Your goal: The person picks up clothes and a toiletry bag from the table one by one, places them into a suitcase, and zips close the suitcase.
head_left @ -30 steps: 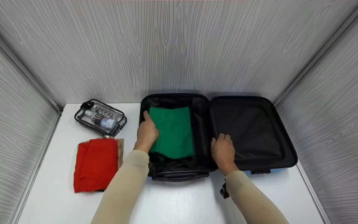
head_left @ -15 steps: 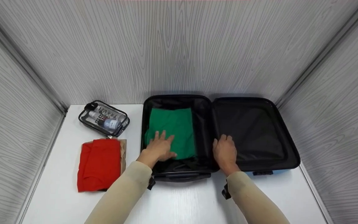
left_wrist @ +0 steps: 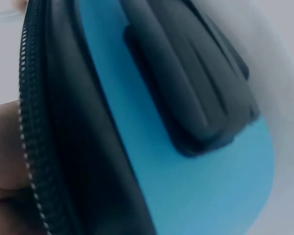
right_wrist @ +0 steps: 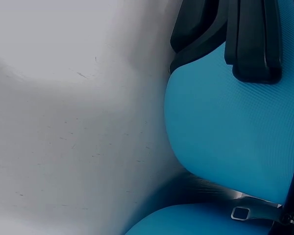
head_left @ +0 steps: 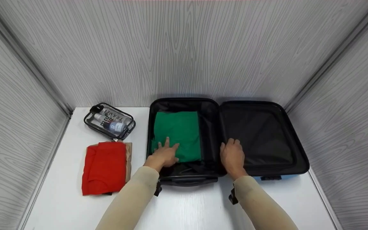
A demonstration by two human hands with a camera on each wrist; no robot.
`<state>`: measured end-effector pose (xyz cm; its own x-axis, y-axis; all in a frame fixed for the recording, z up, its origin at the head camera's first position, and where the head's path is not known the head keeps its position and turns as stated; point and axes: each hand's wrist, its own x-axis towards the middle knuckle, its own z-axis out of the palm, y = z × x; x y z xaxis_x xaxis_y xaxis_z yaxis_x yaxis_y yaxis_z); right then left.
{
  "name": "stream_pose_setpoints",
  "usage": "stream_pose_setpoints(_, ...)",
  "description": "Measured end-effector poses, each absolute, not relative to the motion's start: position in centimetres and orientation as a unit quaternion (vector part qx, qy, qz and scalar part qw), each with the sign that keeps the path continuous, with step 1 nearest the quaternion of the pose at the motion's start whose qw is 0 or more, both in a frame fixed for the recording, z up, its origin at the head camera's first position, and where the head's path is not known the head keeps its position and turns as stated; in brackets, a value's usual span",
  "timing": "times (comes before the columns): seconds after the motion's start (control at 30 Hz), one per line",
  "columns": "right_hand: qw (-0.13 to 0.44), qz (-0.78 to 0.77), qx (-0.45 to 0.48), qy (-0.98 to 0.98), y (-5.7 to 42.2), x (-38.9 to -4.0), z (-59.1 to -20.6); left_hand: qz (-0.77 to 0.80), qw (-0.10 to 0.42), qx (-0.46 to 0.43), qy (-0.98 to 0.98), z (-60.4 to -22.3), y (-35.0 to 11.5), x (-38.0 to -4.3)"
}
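A suitcase lies spread wide, both black-lined halves facing up. In its left half is a folded green garment. My left hand rests on the garment's near left part with its fingers spread. At the middle edge where the halves meet, my right hand grips the rim, thumb on the left half's side and fingers over the right half. The left wrist view shows the blue shell, a zipper edge and part of the left hand. In the right wrist view, the blue shell fills the right side.
Left of the suitcase lie a folded red garment over a tan cloth and a clear travel pouch with small bottles. A black handle juts from the suitcase's near side. Grained wall panels surround the white table.
My left hand has come from the garment's far left edge back to its near left part, fingers now spread. The right hand keeps its place on the rim. The view has shifted slightly.
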<state>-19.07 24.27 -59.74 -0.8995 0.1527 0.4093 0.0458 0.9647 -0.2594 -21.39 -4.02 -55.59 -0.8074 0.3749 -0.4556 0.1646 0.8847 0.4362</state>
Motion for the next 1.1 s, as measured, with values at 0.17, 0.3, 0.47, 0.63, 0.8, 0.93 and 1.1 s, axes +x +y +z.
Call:
stream_pose_setpoints(0.17,0.208,0.131,-0.054,-0.968,24.2,-19.1,-59.9,0.216,0.258,0.155,0.929,-54.8,-5.2,-20.9)
stream_pose_setpoints(0.3,0.204,0.137,-0.061,-0.967,24.5,-19.1,-59.9,0.235,0.181,0.165,0.94,-54.0,-6.3,-20.4)
stream_pose_setpoints(0.47,0.185,0.142,-0.06,-0.971,25.1,-19.0,-59.5,0.269,0.075,0.149,0.949,-53.0,-7.7,-19.8)
stream_pose_setpoints(0.63,0.166,0.13,-0.06,-0.976,25.5,-19.1,-58.8,0.3,0.042,0.124,0.945,-51.9,-9.1,-19.3)
stream_pose_setpoints(0.8,0.161,0.114,-0.057,-0.979,25.4,-19.1,-58.7,0.312,0.041,0.081,0.946,-51.4,-11.7,-18.7)
stream_pose_setpoints(0.93,0.178,0.114,-0.056,-0.976,25.0,-19.1,-59.2,0.319,0.046,0.042,0.946,-51.4,-14.9,-18.2)
stream_pose_setpoints(1.1,0.184,0.123,-0.057,-0.974,24.5,-19.1,-59.6,0.311,0.046,-0.011,0.949,-51.6,-19.6,-17.2)
